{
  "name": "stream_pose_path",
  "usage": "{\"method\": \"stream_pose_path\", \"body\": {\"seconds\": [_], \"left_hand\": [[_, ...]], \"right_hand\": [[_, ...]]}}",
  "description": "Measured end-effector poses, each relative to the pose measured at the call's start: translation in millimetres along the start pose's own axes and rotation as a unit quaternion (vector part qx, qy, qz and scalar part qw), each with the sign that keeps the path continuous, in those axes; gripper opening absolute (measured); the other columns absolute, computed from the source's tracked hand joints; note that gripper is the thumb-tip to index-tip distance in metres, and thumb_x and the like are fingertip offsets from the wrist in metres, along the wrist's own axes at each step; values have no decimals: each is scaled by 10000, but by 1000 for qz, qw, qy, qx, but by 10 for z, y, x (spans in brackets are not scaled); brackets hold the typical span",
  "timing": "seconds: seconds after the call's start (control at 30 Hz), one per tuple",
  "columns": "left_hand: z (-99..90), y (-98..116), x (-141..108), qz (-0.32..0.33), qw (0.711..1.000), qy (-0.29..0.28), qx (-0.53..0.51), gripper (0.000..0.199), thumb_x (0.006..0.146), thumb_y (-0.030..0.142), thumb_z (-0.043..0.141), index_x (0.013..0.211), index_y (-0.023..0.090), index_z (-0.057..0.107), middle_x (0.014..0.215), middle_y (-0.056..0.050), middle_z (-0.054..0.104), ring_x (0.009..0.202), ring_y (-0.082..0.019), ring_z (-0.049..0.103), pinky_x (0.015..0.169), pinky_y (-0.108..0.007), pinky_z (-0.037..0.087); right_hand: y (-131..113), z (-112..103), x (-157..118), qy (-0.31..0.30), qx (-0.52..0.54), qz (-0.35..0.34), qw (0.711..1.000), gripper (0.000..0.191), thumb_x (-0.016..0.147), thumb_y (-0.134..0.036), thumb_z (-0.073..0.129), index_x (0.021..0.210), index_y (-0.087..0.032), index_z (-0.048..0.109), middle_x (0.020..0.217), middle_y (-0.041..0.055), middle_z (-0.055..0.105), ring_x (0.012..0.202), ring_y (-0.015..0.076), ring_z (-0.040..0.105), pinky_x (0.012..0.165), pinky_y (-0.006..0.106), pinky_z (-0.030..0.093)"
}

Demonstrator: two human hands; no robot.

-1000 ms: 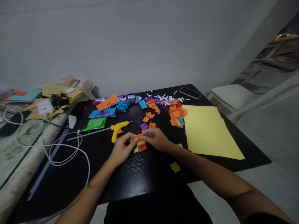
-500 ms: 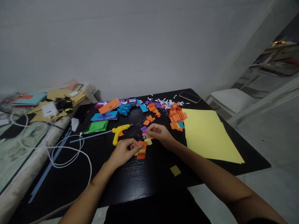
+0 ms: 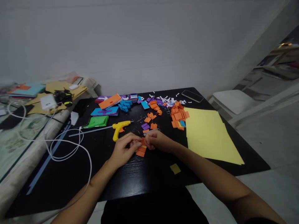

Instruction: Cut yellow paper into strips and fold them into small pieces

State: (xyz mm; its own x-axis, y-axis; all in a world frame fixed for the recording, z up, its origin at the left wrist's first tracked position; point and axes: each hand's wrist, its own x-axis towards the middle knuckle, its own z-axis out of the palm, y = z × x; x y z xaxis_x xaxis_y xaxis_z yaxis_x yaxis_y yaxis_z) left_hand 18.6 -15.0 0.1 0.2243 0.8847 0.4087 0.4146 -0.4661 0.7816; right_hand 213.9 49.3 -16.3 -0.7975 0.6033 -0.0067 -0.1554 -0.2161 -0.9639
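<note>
By left hand (image 3: pixel 124 150), pinched orange paper (image 3: pixel 140 151) between nearly closed thumb and fingers, likely for steadiness.
Curled right hand (image 3: pixel 159 141) alongside, mostly closed; couldn't tell its hold.

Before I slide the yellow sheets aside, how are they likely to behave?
The yellow sheets look broad and thin, so they would probably bend if lifted by one corner. They may slide apart when pushed, since their edges sit staggered. Pushing them leftward could disturb the pile of orange paper at their far left corner.
</note>
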Motion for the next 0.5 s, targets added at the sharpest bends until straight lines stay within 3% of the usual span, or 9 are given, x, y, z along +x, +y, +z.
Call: {"method": "stream_pose_path", "body": {"seconds": [0.1, 0.23, 0.37, 0.5], "left_hand": [[-5, -7, -11, -32, 996, -58, -58, 203, 906, 361, 634, 965, 172, 678, 770, -12, 623, 653, -127, 560, 603, -230, 443], [-18, 38, 13, -74, 991, -106, -18, 222, 952, 358, 560, 981, 173, 679, 802, -20, 658, 696, -135, 581, 643, -231, 445], [-36, 75, 36, -69, 986, -144, 39, 238, 980, 332, 508, 957, 182, 691, 867, -29, 681, 785, -150, 611, 719, -248, 446], [-45, 60, 41, -69, 983, -158, 58, 271, 984, 331, 498, 841, 169, 662, 747, 2, 620, 679, -123, 562, 634, -226, 406]], "right_hand": [[33, 17, 4, 84, -149, -16, 985, 463, 730, -479, 764, 569, -177, 453, 510, -76, 403, 473, 63, 318, 465, 220, 222], [86, 26, -7, 153, -320, -114, 928, 429, 757, -345, 745, 530, -173, 424, 497, -76, 375, 497, 67, 320, 497, 229, 224], [109, -13, -17, 174, -412, -177, 877, 420, 771, -284, 742, 526, -166, 423, 502, -76, 383, 505, 67, 336, 523, 230, 236], [107, -37, -24, 155, -444, -197, 860, 412, 778, -287, 753, 545, -169, 435, 519, -78, 414, 505, 69, 328, 530, 224, 250]]}}
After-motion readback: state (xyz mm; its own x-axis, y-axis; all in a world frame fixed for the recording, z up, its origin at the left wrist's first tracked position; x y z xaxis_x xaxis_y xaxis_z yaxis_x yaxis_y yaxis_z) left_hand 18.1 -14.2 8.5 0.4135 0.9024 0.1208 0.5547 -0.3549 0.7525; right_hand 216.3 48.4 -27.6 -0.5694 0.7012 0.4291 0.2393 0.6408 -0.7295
